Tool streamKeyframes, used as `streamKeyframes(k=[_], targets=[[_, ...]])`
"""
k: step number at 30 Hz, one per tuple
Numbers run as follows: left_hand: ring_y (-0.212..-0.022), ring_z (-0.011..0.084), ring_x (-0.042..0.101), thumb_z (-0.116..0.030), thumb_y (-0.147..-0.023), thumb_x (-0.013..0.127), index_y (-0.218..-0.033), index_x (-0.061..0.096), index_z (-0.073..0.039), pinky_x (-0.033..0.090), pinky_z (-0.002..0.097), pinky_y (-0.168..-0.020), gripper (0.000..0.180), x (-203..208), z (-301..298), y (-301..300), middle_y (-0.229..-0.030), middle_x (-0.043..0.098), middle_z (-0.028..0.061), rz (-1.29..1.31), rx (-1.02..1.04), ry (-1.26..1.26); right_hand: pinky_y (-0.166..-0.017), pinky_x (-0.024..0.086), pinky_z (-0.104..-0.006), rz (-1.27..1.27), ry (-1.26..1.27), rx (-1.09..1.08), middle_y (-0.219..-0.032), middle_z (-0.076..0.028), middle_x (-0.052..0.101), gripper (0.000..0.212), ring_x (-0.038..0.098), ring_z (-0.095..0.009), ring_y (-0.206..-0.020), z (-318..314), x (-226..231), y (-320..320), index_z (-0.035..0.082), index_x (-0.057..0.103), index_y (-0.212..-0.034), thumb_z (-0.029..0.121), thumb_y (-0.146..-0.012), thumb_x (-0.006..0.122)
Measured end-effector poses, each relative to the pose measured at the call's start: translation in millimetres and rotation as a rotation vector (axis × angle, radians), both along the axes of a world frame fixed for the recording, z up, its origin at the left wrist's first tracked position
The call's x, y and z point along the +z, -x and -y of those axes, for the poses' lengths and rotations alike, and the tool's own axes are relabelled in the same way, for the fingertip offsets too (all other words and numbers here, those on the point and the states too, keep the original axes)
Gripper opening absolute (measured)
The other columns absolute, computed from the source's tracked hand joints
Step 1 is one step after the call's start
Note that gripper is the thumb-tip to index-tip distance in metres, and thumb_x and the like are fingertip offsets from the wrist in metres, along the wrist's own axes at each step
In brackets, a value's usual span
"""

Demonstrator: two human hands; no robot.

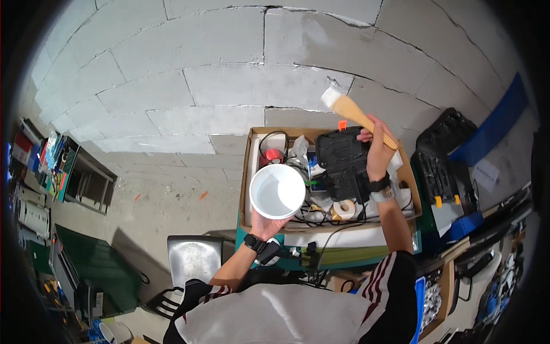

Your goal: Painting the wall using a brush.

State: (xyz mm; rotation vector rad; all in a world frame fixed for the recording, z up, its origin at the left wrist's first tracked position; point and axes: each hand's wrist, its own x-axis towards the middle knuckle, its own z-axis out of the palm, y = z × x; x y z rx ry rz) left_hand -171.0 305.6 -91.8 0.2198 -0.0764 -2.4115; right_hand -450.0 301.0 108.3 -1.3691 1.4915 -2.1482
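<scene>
In the head view, your left hand (264,226) holds a white, round plastic bucket (278,192), its grip cupped around the near side and seemingly under the base. The bucket hangs in front of you, mouth up, over the near left part of a long brown cardboard box (312,227). Its inside is pale and partly lit; you cannot tell from here how much it holds.

Your right hand (378,146) is out to the far right, its grip wrapped around the pale wooden handle of a broad, white-bristled brush (352,110). The bristles point far and left, toward the grey block wall (229,86); whether they touch it is not clear.

Between you and the wall, the box sits on a green surface (242,235). Inside it lie a black moulded plastic case (344,163), a red rounded object (273,156) on the left and a cream tape roll (344,210) on the near side.

The step in hand looks like brushing a coating onto the blocks. The next move probably calls for keeping the bucket level with your left hand while your right lays the bristles flat along a joint, with your forearm clear of the case.
</scene>
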Motion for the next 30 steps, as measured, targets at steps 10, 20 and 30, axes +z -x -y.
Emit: streamKeyframes(k=[10,20,30], targets=[[-0.131,0.0351,0.047,-0.062,-0.098,0.03,-0.151,0.025,-0.014,0.049,0.0541,-0.1,0.072,47.6,-20.8,-66.0,-0.15,0.038,0.014,-0.231,-0.071,0.067,-0.046,0.044,-0.0201,-0.119,-0.335,0.128,-0.061,-0.004,0.059,0.034,0.053,-0.007,-0.049,-104.5,69.7,-156.7,-0.003,0.067,-0.083,0.022,-0.098,0.049],[-0.134,0.0304,0.044,-0.055,-0.098,0.039,-0.148,0.033,-0.01,0.04,0.0484,-0.108,0.068,76.1,-33.1,-132.9,-0.15,0.039,0.0108,-0.14,-0.004,0.173,-0.045,0.04,-0.0228,-0.396,-0.549,0.233,-0.056,-0.003,0.06,0.031,0.053,-0.008,-0.047,-92.0,66.8,-268.4,-0.001,0.068,-0.075,0.023,-0.093,0.058],[-0.131,0.0289,0.047,-0.062,-0.097,0.032,-0.148,0.033,-0.01,0.044,0.0475,-0.105,0.073,66.8,-31.3,-157.0,-0.149,0.04,0.0108,-0.028,0.041,0.164,-0.048,0.043,-0.0256,-0.608,-0.536,0.238,-0.053,-0.006,0.06,0.03,0.058,-0.011,-0.047,-69.3,62.0,-295.3,-0.001,0.068,-0.075,0.021,-0.093,0.058]])
